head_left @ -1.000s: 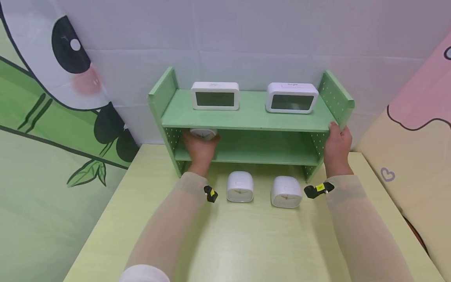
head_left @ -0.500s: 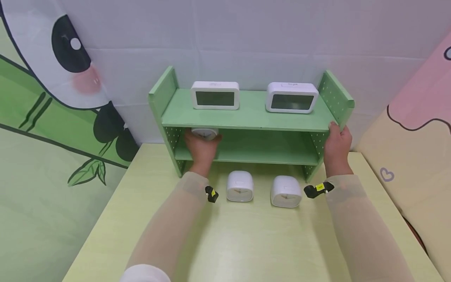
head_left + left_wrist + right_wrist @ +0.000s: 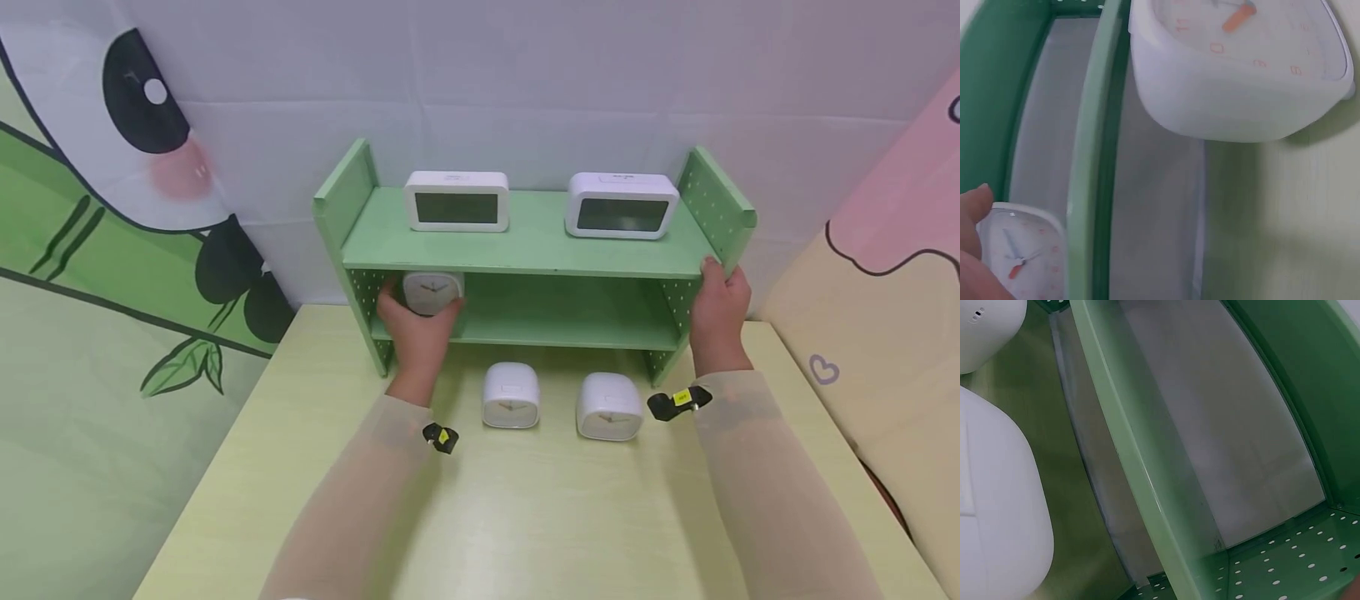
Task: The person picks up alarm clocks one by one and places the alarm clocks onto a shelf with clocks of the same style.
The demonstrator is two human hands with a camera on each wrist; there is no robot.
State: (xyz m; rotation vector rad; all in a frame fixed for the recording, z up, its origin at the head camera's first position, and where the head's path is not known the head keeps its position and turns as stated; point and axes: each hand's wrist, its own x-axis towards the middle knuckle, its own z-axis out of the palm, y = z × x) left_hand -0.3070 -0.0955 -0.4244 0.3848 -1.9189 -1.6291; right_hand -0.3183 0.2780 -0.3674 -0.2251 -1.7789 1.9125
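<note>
A small white analog clock [image 3: 432, 292] sits on the middle board at the left end of the green shelf [image 3: 555, 310]. My left hand [image 3: 417, 337] holds this clock from the front, thumb at its right side and fingers at its left. In the left wrist view, fingertips [image 3: 979, 203] lie against the rim of the clock [image 3: 1025, 256]. My right hand [image 3: 717, 321] grips the shelf's right side panel [image 3: 716, 208], thumb at the front edge by the upper board. Only a sliver of that hand shows in the right wrist view.
Two white digital clocks, one on the left [image 3: 457, 202] and one on the right [image 3: 622, 207], stand on the upper board. On the table [image 3: 525, 508] before the shelf are two more rounded white clocks, left [image 3: 511, 396] and right [image 3: 609, 407]. A cloth backdrop [image 3: 525, 75] hangs behind.
The left hand and wrist have shifted a little left and toward me. The held clock has tipped upright, so more of its dial shows. The right hand and shelf keep their place.
</note>
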